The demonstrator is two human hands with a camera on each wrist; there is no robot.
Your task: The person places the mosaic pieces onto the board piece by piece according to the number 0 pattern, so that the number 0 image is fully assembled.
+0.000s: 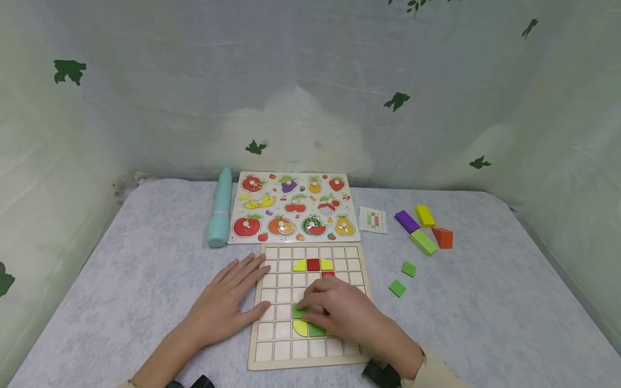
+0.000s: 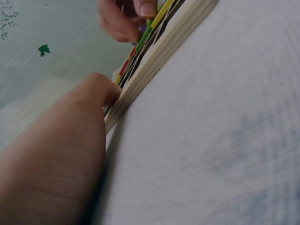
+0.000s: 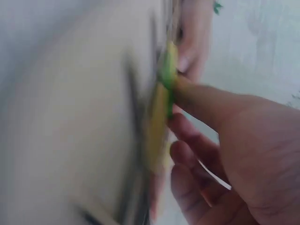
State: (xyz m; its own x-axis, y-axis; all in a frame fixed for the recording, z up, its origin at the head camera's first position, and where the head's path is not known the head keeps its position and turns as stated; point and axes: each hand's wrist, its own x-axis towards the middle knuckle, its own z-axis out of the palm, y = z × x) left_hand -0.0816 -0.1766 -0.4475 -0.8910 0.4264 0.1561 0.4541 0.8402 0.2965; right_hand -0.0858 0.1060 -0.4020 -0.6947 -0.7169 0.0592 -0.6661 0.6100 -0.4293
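Observation:
A wooden grid board [image 1: 253, 345] lies on the cloth-covered table. My left hand [image 1: 220, 302] rests at its left edge, fingers stretched and spread, the thumb on the rim. Over the board's lower middle, my right hand [image 1: 342, 307] pinches a green square tile [image 1: 296, 312] at a cell, thumb and forefinger at its edge. Below that tile sit a yellow quarter-round tile [image 1: 300, 328] and another green tile [image 1: 317, 330]. Higher up, a red square tile [image 1: 313, 264] lies between two yellow rounded tiles. The right hand partly covers other red pieces. Motion blurs the right wrist view.
Behind the board lies a fruit peg puzzle [image 1: 295, 207], with a teal cylinder [image 1: 220, 210] to its left. A small pattern card [image 1: 373, 220] is on the right. Beyond it are several coloured blocks [image 1: 423, 242] and two loose green tiles [image 1: 397, 288].

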